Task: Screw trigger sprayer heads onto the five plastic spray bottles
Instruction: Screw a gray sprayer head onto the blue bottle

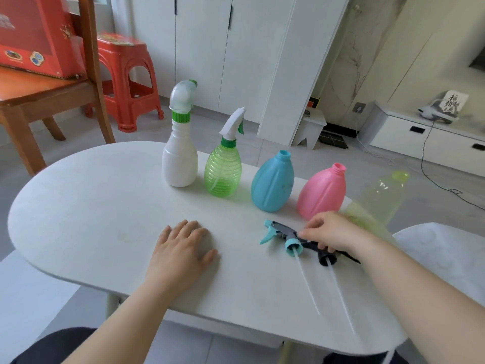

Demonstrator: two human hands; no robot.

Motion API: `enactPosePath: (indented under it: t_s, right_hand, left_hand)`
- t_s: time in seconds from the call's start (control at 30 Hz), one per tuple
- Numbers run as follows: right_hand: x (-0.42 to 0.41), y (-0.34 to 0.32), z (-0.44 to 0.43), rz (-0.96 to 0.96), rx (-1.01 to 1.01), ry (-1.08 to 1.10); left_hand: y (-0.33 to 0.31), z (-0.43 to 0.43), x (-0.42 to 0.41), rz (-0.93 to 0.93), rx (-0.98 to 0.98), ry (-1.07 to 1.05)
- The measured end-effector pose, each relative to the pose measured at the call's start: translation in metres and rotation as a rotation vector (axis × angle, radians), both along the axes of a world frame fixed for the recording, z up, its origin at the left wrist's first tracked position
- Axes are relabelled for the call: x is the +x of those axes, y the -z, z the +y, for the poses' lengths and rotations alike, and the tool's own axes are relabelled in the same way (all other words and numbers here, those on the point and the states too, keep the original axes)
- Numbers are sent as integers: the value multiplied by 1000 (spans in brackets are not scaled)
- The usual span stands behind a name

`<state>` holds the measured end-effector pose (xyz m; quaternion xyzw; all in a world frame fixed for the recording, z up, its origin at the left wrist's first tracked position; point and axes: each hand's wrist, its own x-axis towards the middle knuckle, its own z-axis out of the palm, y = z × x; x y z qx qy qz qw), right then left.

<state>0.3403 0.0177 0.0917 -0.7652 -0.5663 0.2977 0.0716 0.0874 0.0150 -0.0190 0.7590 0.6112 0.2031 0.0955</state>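
Observation:
Several spray bottles stand in a row on the white oval table (78,206). The white bottle (179,158) and the ribbed green bottle (223,172) carry sprayer heads. The blue bottle (271,183), the pink bottle (321,193) and the pale yellow-green bottle (380,198) have bare necks. Two loose sprayer heads lie in front of them: a dark one with teal trigger and collar (282,236) and a black one (328,257), each with a long clear dip tube. My right hand (338,231) pinches the teal sprayer head's body. My left hand (183,248) rests flat on the table.
A wooden chair (52,101) holding a red box (36,35) and a red plastic stool (128,82) stand behind the table at left. White cabinets line the back. A low white unit (420,137) and a black cable on the floor are at right.

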Motion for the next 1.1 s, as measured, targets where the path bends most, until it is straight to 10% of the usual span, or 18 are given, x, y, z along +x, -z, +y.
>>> enactPosePath:
  t_s: [0.4, 0.8, 1.1]
  right_hand:
    - [-26, 27, 13, -157, -146, 3]
    - [8, 23, 5, 1095, 237, 346]
    - [38, 30, -3, 1335, 414, 422]
  left_hand:
    - [0, 3, 1, -9, 65, -32]
    - [-15, -1, 14, -244, -54, -39]
    - [-52, 66, 96, -489, -111, 49]
